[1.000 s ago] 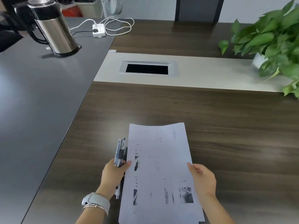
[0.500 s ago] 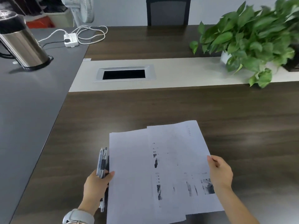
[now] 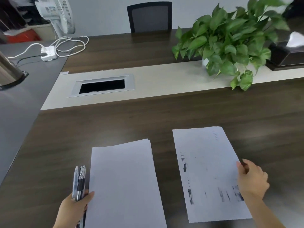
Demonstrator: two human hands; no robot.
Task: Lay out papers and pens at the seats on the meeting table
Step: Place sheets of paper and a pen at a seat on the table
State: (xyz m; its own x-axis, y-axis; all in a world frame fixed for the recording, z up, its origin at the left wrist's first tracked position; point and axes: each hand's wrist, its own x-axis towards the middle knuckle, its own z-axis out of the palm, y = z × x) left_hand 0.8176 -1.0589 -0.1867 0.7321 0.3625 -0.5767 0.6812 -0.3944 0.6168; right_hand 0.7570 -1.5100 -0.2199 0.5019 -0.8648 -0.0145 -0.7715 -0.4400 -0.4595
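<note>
The dark table filled the frame; lower right, the right hand pinched a thin, floppy sheet by its edge; lower left, the left hand gripped pens and the paper stack

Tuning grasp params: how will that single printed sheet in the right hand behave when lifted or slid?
The printed sheet is likely floppy and very light: one thin page, pinched at its edge by the right hand. It would probably slide easily on the smooth table.
</note>
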